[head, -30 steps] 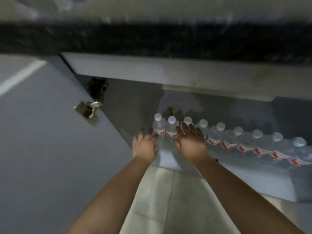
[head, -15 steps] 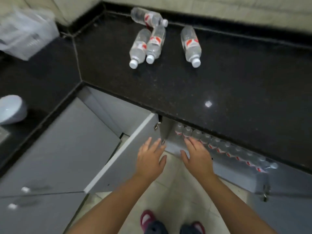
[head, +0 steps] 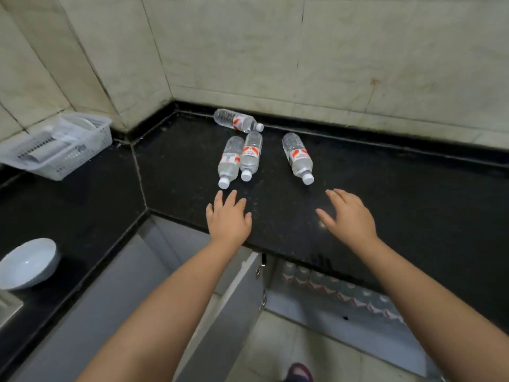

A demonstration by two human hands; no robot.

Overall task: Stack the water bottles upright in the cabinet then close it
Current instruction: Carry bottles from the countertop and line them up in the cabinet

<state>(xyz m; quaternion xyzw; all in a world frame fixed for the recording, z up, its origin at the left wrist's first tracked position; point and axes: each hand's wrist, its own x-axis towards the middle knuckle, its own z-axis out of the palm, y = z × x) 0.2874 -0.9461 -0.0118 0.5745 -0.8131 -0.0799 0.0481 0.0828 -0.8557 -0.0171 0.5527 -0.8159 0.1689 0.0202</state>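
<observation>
Several clear water bottles with red-and-white labels lie on their sides on the black countertop (head: 385, 205): a touching pair (head: 242, 158), a single bottle (head: 298, 157) to their right, and one (head: 238, 123) against the back wall. My left hand (head: 228, 216) hovers open just below the pair's caps. My right hand (head: 349, 213) hovers open below the single bottle. Below the counter edge a row of upright bottles (head: 338, 290) stands in the open cabinet, whose grey door (head: 220, 312) swings out to the left.
A white slotted basket (head: 59, 146) sits on the counter at the far left. A white bowl (head: 26, 261) rests on the left counter near a sink edge. Tiled walls close the corner behind. Tiled floor and my shoe (head: 298, 372) lie below.
My view rose from inside the cabinet to the countertop. Both hands left the upright bottles in the cabinet and moved up over the counter, empty, toward the lying bottles.
</observation>
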